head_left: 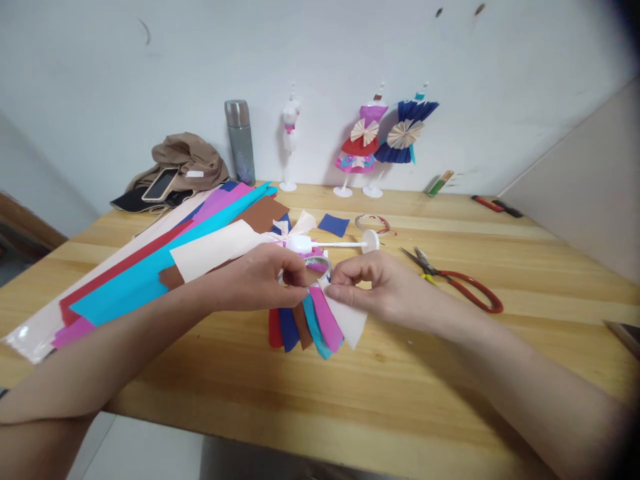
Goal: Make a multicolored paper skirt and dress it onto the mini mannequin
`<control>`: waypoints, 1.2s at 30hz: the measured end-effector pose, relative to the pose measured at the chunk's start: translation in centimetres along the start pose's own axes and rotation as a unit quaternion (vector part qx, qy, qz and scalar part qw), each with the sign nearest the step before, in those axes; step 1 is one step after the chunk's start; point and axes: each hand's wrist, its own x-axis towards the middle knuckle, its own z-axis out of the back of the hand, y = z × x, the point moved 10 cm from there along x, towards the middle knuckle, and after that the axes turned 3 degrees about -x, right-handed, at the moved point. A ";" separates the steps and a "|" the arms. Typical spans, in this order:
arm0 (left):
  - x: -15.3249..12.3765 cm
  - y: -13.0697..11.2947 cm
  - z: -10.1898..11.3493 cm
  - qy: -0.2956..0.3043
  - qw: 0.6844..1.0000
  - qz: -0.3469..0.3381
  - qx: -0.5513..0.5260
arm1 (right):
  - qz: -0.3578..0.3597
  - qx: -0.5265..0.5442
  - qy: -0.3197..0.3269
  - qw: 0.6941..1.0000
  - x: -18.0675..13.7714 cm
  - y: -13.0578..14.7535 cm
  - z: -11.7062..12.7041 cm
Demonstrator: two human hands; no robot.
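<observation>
In front of me my left hand [273, 277] is closed, its thumb and fingers pinching the top of a fan of coloured paper strips [327, 320]. Red, blue, brown, turquoise and pink strips hang side by side below it. My right hand [373, 287] is closed on the upper end of a white paper strip [350, 321] at the fan's right end. Between both hands sits a pale ring like a tape roll [320, 265], partly hidden by the fingers. Just behind, a white dress-form figure [303, 244] lies on its side, a cream paper bow [303, 223] by it.
Coloured paper sheets [120, 293] spread across the left. Red-handled scissors [470, 290] lie right of my right hand. Behind are a blue paper piece [334, 225], a coil [374, 225], a thermos [240, 141], a phone [160, 185] and several standing dress forms [360, 143].
</observation>
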 end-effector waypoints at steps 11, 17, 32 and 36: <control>0.1 0.4 -0.2 -0.002 1.000 0.013 -0.011 | -0.005 -0.039 -0.001 0.999 -0.1 0.0 0.0; 0.2 0.0 -0.4 -0.002 1.000 0.002 -0.012 | -0.026 -0.042 0.001 0.999 0.0 -0.1 -0.2; 0.4 0.4 0.3 -0.053 0.998 0.024 -0.040 | -0.052 -0.022 -0.094 0.994 0.5 -0.9 0.5; 0.5 0.3 0.5 -0.066 0.997 0.028 -0.035 | -0.059 0.011 -0.100 0.993 0.6 -1.1 0.5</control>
